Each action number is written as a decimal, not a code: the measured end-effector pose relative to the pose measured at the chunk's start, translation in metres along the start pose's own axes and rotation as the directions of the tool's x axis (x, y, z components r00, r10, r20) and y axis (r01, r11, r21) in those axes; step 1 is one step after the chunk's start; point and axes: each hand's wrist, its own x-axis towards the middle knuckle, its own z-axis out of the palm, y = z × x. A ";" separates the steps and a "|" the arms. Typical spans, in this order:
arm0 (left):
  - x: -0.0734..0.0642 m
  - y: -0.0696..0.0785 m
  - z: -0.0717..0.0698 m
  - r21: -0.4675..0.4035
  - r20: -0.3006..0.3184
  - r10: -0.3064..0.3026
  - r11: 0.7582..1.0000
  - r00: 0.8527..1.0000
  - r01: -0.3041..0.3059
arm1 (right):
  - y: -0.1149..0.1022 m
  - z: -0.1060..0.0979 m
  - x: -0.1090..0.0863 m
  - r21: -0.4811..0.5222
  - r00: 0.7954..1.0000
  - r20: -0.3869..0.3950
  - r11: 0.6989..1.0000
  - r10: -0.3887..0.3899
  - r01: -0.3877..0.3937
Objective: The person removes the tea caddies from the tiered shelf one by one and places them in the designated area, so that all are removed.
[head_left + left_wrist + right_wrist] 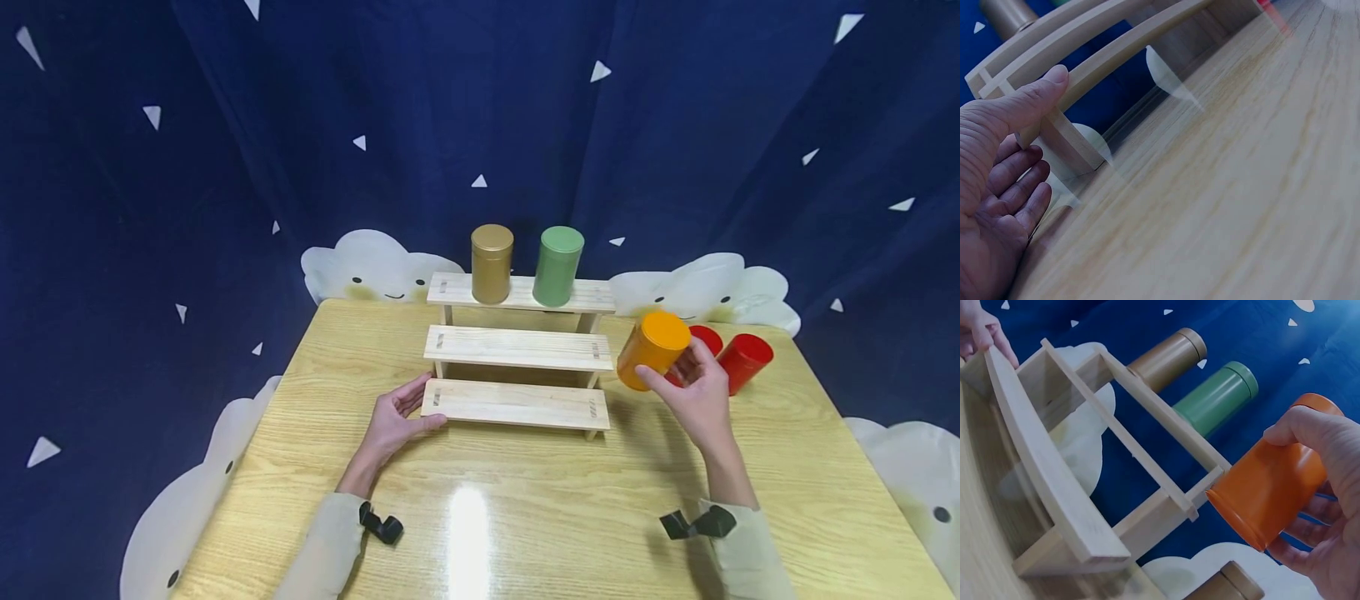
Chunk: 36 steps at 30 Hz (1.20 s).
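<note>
- R hand [697, 396] grips the orange can [652, 350], thumb on near side, fingers round the other; can is tilted, held up off the table, just R of shelf's R end.
- L hand [395, 421] holds L end of the lowest board of the wooden shelf [517, 348] btwn thumb & fingers; thumb on near edge, other fingers loosely bent past the end (seen in L wrist view).
- Shelf: 3 light boards in steps, lowest one near, highest one far; stands approx mid table [570, 492].
- Gold can [492, 265] upright on top board, L of its middle.
- Green can [558, 267] also upright on top board, R of gold one, w/ a gap btwn.
- Red can [745, 364] on table at R, just past R hand; 2nd red can [703, 336] to its L, partly hidden behind hand & orange can.
- Brown can [1225, 586] partly shows at bottom edge of R wrist view; can't tell what it stands on.
- Both sleeves pale, ea. w/ a black strap near the wrist.
- Bg: dark blue curtain [420, 100] w/ small white triangles, plus smiling white clouds low down, behind table's far edge & along its sides.
</note>
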 end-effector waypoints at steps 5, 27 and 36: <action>0.000 0.000 0.000 0.000 -0.004 -0.007 1.000 1.000 0.007 | 0.009 -0.004 -0.004 -0.018 1.000 0.005 0.999 0.027 -0.027; 0.001 0.001 0.000 0.006 -0.007 -0.023 1.000 1.000 0.023 | 0.058 -0.012 -0.016 -0.079 0.979 0.039 0.977 0.201 -0.198; 0.001 0.000 0.000 0.013 -0.012 -0.025 1.000 1.000 0.025 | 0.080 -0.011 -0.018 -0.066 0.967 0.039 0.966 0.252 -0.249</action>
